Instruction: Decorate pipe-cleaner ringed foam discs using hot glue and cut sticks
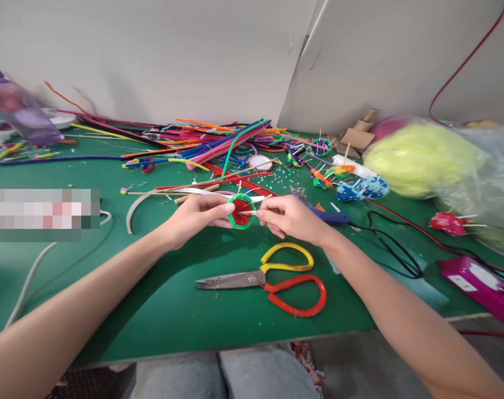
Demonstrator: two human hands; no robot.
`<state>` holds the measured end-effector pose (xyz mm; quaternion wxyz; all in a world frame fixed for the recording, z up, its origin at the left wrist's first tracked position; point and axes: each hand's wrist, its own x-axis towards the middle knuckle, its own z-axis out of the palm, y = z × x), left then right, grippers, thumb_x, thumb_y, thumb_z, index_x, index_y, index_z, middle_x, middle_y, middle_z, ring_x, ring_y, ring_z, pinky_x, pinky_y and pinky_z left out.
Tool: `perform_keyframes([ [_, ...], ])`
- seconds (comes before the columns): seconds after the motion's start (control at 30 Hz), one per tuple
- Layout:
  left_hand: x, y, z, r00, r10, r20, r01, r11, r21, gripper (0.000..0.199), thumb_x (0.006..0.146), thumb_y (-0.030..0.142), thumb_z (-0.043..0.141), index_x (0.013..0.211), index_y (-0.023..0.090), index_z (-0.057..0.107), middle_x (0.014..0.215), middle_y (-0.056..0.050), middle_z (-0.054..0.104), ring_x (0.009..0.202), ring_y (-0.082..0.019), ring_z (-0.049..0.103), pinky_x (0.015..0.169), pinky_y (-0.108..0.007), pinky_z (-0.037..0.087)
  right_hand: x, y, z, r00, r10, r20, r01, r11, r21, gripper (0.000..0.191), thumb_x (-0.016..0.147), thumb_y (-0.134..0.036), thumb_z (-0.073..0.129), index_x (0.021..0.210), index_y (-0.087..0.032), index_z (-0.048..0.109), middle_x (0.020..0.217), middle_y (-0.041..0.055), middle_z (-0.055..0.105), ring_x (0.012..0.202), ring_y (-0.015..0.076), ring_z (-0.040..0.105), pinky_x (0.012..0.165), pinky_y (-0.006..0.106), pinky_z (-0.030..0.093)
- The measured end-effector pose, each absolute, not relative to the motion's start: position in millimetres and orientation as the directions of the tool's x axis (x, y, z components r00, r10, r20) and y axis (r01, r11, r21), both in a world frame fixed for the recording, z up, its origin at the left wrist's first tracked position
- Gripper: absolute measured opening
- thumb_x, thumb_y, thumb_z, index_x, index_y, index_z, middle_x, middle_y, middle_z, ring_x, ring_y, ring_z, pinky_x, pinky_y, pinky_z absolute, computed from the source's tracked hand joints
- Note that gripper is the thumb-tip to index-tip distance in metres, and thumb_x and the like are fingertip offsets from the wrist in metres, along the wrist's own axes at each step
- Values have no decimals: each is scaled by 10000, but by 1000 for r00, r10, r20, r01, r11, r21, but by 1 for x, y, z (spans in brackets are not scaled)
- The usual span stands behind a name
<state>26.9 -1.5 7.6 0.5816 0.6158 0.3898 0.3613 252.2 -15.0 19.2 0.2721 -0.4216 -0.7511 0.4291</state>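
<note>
My left hand (202, 216) pinches a small round craft piece with a fuzzy green rim and red inside (240, 220) by its left edge. A thin pale stick (248, 212) runs from the middle of the red side to my right hand (287, 216), whose fingers are closed on its end. Whether the stick is fixed to the piece I cannot tell. Below both hands lie scissors (255, 279) with one yellow and one red handle, blades toward the left. Close behind my right hand is a blue-handled tool (335, 216) with a black cord, partly hidden.
Many coloured pipe cleaners (235, 141) are heaped at the back of the green table (160, 316). Small umbrella-like pieces (362, 188) sit at right. Bagged yellow material (422, 158), a magenta box (480, 285) and cords are farther right. A purple bottle (25, 108) leans at left.
</note>
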Motion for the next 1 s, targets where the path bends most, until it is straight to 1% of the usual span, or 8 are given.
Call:
perform_keyframes([
  [0.2,28,-1,7,443,896,-8,58,-20,998,393,722,464,726,940,137,748,985,-97,712,929,-255,665,761,-342,572,253,-16,19,-494,869,42,396,267,-878,252,896,-274,511,663,-177,520,444,-78,441,362,70,422,454,239,352],
  [0.7,29,-3,10,423,906,-13,59,-13,998,419,682,491,746,910,139,756,934,-92,716,908,-266,671,768,-368,571,251,-16,19,-497,867,49,407,282,-869,259,900,-296,511,669,-179,523,432,-78,435,369,74,422,466,240,355],
  [1.0,28,-1,7,443,896,-6,50,-19,999,385,721,467,728,920,138,748,951,-87,704,911,-244,663,751,-326,572,252,-15,19,-498,866,48,411,285,-866,256,900,-297,508,672,-181,523,425,-78,436,369,78,425,468,241,361],
])
